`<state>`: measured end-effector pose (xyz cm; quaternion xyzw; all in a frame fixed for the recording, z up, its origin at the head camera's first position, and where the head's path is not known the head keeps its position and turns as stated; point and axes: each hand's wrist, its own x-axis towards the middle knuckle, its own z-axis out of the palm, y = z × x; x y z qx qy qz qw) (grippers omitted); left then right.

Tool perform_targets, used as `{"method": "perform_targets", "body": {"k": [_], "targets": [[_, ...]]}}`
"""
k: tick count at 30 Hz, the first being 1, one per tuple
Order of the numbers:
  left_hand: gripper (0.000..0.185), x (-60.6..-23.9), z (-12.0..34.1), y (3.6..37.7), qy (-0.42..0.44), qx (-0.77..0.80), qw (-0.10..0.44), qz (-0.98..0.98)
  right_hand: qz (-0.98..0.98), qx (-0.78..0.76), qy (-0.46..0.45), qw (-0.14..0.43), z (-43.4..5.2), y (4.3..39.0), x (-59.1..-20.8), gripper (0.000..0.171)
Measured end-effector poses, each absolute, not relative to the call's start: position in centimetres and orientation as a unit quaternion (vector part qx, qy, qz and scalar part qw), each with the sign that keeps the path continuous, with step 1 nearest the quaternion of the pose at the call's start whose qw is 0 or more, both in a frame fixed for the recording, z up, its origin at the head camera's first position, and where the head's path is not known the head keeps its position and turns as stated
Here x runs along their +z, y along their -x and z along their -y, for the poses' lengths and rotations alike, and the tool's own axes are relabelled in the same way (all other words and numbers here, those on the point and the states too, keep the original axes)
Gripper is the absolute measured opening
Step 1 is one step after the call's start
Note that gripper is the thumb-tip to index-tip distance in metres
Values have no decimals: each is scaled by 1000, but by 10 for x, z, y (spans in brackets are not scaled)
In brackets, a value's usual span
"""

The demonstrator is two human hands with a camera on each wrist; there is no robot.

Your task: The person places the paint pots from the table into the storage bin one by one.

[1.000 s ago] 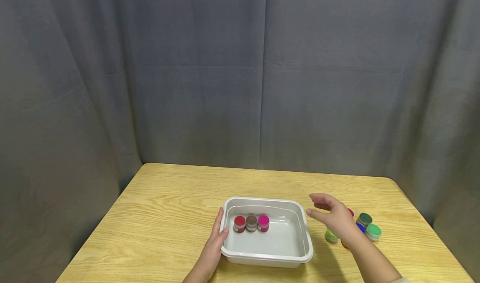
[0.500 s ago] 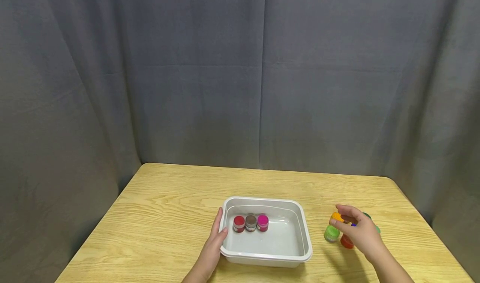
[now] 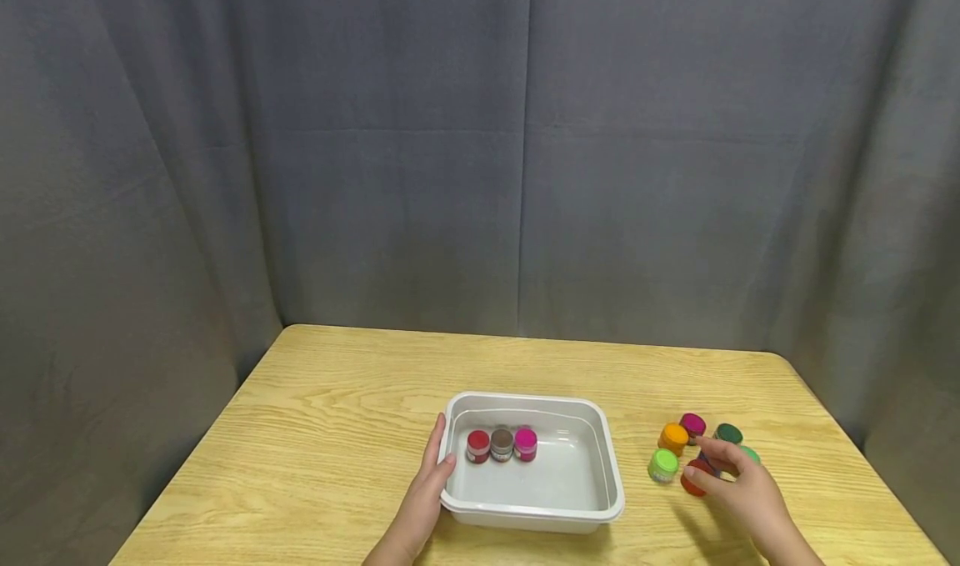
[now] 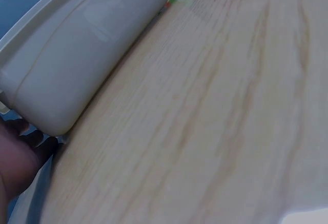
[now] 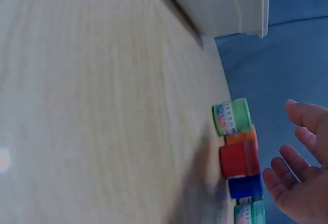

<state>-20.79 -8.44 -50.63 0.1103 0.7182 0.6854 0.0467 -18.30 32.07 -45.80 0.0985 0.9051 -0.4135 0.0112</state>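
My left hand (image 3: 422, 499) grips the left side of a white plastic tub (image 3: 536, 514), its thumb at the rim and fingers along the outer wall. Inside the tub stand a red-lidded paint jar (image 3: 478, 447), a brown one (image 3: 502, 445) and a magenta one (image 3: 526, 444) in a row. My right hand (image 3: 746, 491) hovers over a group of jars on the right, nearest a red jar (image 5: 238, 159). In the right wrist view its fingers are spread apart, holding nothing. Beside it stand a light green jar (image 3: 663, 466), an orange jar (image 3: 672, 439) and a blue jar (image 5: 245, 186).
A magenta jar (image 3: 692, 426), a dark green jar (image 3: 727, 434) and a mint green jar (image 3: 750, 455), partly hidden by the hand, stand at the back of the group. Everything is on a wooden table (image 3: 337, 399), with a grey curtain (image 3: 405, 174) behind.
My right hand has moved from beside the tub rightward to the jars, then toward the red one, uncovering the orange and magenta jars. My left hand and the tub stay nearly still.
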Motion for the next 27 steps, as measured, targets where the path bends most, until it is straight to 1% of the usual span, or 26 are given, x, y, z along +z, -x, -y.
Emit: {"method": "perform_targets", "body": {"k": [9,17,27], "targets": [[59,-507,84,209,-109,686,41,-719,-909,-402,-113,9,-326,180,-472,70],[59,-506,84,209,-107,685,43,-719,-887,-436,-148,35,-330,184,-480,78],[59,-507,84,208,-100,684,46,-721,-862,-476,-176,16,-331,186,-492,75]]}}
